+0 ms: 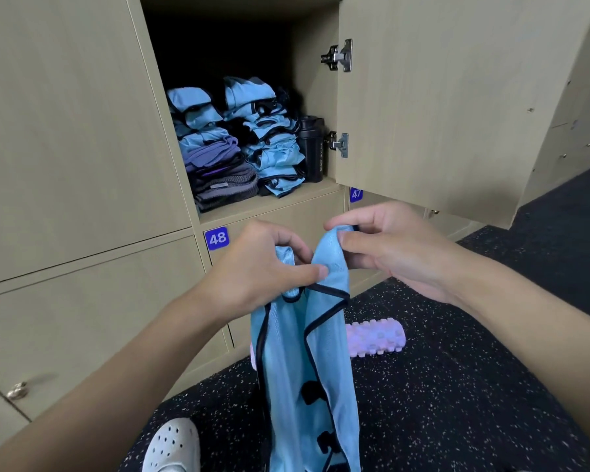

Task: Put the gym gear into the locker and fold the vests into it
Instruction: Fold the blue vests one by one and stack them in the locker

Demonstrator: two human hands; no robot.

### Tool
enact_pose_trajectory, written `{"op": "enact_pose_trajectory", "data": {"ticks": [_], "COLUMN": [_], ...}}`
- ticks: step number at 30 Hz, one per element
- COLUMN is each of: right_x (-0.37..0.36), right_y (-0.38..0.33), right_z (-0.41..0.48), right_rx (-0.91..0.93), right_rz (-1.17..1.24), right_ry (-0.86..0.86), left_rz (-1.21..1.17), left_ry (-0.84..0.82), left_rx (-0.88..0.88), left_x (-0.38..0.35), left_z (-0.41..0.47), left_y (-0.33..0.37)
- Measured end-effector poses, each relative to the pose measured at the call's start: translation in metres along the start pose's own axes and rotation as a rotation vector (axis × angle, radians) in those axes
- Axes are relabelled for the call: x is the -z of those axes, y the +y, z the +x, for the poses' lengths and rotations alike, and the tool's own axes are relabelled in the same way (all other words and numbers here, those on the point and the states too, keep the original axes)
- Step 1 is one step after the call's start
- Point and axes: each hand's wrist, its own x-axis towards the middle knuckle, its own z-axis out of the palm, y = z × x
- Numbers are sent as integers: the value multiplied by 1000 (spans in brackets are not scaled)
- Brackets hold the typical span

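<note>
**Position.** We hold one light blue vest [327,369] in front of the open locker [273,204], which lies at 12 o'clock from the hands. The vest hangs unfolded, and its lower part drops toward 6 o'clock and out of view.

**Risks from here.**
1. The fabric looks thin and slippery. If either pinch loosens, a strap may slide free and the vest may fall to the floor [457,403] near the white shoe [174,444] at 7 o'clock.
2. The locker already holds two tall stacks of folded vests [273,144], with a black bottle [312,148] just beside them at 3 o'clock. We judge the stacks uneven. A vest pushed on top carelessly may topple them or knock the bottle.
3. A pink foam roller [377,338] lies on the floor at 5 o'clock from the hands, well apart from the locker. It is not yet stowed, and free room inside looks short.

**Fingers.** The left hand [259,270] pinches one shoulder strap between the thumb and curled fingers. The right hand [392,253] pinches the other strap near its top, thumb against forefinger, with the remaining fingers loosely curled. Both hands grasp the vest and neither is released. The two straps sit close together, almost touching.
</note>
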Motion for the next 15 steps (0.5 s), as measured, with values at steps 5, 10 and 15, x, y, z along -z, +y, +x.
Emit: {"op": "enact_pose_trajectory", "data": {"ticks": [5, 10, 15], "right_x": [1, 5, 2], "right_y": [0, 9, 10], "right_z": [1, 6, 4], "right_rx": [14, 163, 239], "right_rz": [-99, -345, -385], "right_ry": [56, 177, 240], "left_rz": [48, 98, 109], "left_ry": [21, 84, 158], "left_rx": [-17, -84, -117], "left_x": [4, 14, 16], "left_z": [0, 1, -1], "left_y": [-3, -1, 3]}}
